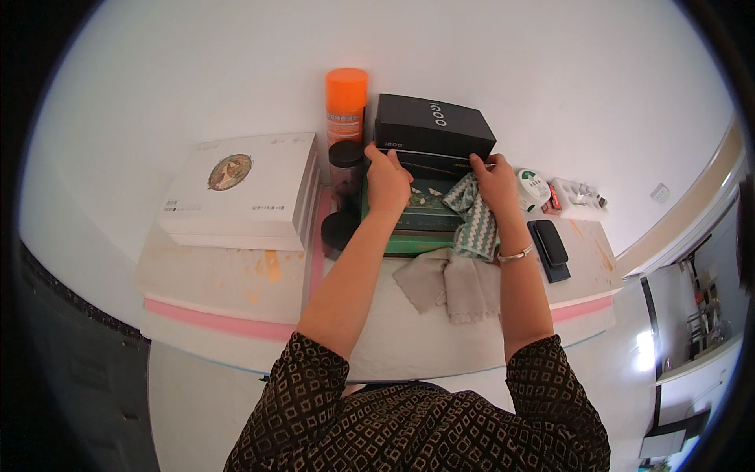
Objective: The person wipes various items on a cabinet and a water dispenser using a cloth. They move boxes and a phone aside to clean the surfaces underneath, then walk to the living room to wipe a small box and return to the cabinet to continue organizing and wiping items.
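Note:
Two black iQOO boxes lie one on the other, the upper box (435,124) larger to the eye than the lower black box (433,164). My left hand (389,183) grips their left front corner. At the right front corner, my right hand (495,180) has its thumb and fingers on the lower box, with a green and white striped cloth (476,227) hanging beside and under it. Dark green boxes (424,221) are stacked below, above a bright green box (413,243). A beige cloth (472,286) lies in front of the stack.
White boxes (242,183) stand at left. An orange-capped can (346,100) and dark-lidded jars (345,168) are left of the stack. At right are a round white container (532,190), a small red box (552,200), a white tray (581,200) and a black phone-like object (550,242). A wall rises behind.

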`<state>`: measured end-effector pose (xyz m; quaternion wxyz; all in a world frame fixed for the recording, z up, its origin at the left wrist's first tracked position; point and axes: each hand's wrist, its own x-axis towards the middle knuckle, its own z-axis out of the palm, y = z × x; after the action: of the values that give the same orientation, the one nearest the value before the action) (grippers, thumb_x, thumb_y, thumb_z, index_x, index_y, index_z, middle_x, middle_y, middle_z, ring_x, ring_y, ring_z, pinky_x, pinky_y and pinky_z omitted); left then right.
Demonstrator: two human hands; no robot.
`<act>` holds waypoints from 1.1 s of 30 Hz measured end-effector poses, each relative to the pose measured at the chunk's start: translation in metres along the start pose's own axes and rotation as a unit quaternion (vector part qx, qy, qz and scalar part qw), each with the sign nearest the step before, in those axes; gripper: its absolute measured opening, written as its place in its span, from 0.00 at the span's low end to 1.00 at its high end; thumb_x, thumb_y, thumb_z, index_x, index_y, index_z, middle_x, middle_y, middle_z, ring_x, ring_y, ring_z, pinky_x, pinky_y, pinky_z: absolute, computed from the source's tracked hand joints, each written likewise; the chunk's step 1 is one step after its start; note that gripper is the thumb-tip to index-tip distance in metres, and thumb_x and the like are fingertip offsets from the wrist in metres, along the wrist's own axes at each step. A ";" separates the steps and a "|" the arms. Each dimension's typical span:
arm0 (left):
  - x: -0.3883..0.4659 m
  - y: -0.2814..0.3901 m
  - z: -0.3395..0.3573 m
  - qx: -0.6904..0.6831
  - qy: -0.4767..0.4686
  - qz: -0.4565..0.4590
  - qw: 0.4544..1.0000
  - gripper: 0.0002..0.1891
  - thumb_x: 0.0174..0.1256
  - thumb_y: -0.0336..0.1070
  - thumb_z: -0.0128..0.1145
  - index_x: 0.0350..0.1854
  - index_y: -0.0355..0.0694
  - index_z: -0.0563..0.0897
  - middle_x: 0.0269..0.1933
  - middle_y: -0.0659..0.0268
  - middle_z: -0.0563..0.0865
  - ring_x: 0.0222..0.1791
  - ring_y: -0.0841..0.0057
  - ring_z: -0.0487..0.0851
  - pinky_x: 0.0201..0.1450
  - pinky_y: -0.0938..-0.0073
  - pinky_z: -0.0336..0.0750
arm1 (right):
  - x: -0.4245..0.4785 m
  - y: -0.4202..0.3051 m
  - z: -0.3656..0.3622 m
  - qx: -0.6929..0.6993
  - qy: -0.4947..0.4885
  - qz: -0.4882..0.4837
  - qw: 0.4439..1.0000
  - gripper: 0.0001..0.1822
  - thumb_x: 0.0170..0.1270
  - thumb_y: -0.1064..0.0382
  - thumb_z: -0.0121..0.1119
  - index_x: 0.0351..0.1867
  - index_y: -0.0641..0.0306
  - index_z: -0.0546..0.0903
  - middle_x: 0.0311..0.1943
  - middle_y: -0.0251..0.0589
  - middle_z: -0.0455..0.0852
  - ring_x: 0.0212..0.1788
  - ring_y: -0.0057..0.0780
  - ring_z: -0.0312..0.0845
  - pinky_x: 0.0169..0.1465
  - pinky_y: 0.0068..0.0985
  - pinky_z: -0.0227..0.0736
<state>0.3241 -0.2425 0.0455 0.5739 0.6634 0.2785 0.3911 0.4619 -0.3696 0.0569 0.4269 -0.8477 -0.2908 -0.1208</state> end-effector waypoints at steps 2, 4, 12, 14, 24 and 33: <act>0.000 0.000 0.000 0.002 0.006 -0.003 1.000 0.17 0.71 0.37 0.35 0.57 0.36 0.55 0.19 0.62 0.76 0.09 0.77 0.70 0.09 0.76 0.65 | 0.001 0.002 0.001 -0.001 0.001 -0.012 1.000 0.28 0.56 0.43 0.56 0.40 0.72 0.76 0.34 0.56 0.82 0.40 0.49 0.78 0.44 0.36 0.71; 0.001 0.000 0.001 -0.001 0.013 -0.013 1.000 0.18 0.71 0.39 0.36 0.57 0.35 0.56 0.18 0.61 0.77 0.10 0.73 0.73 0.10 0.73 0.67 | 0.002 0.004 0.001 0.011 -0.013 -0.002 1.000 0.29 0.56 0.42 0.56 0.41 0.71 0.75 0.33 0.55 0.82 0.40 0.49 0.78 0.43 0.36 0.71; 0.000 0.002 0.000 -0.001 0.028 0.004 1.000 0.11 0.70 0.36 0.37 0.48 0.36 0.58 0.18 0.59 0.75 0.08 0.73 0.71 0.06 0.75 0.65 | 0.002 0.004 0.003 0.002 -0.031 -0.010 0.999 0.26 0.57 0.44 0.54 0.40 0.69 0.74 0.35 0.56 0.81 0.42 0.52 0.77 0.44 0.39 0.70; -0.001 0.005 0.001 0.004 0.033 0.000 0.999 0.11 0.70 0.36 0.37 0.47 0.36 0.58 0.18 0.59 0.75 0.08 0.73 0.71 0.06 0.75 0.65 | 0.001 0.003 0.002 -0.008 -0.025 -0.018 0.999 0.25 0.57 0.44 0.54 0.39 0.69 0.74 0.35 0.56 0.81 0.42 0.51 0.77 0.44 0.39 0.70; -0.001 0.002 -0.003 -0.012 0.039 0.000 0.999 0.13 0.69 0.34 0.40 0.50 0.36 0.58 0.19 0.60 0.75 0.08 0.75 0.71 0.06 0.76 0.66 | -0.023 0.007 -0.080 -0.087 -0.119 0.027 0.989 0.28 0.54 0.41 0.54 0.46 0.62 0.77 0.42 0.51 0.81 0.49 0.45 0.75 0.51 0.35 0.68; -0.016 0.007 0.009 0.017 0.043 0.059 0.997 0.25 0.64 0.30 0.43 0.60 0.34 0.51 0.21 0.60 0.77 0.10 0.78 0.71 0.10 0.79 0.66 | -0.065 0.119 -0.165 -0.365 -0.175 0.170 0.898 0.35 0.43 0.36 0.62 0.43 0.66 0.77 0.40 0.47 0.83 0.44 0.38 0.79 0.46 0.31 0.72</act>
<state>0.3228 -0.2620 0.0484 0.5261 0.6709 0.2699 0.4475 0.4884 -0.5817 0.0497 0.0436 -0.9880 -0.1483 0.0064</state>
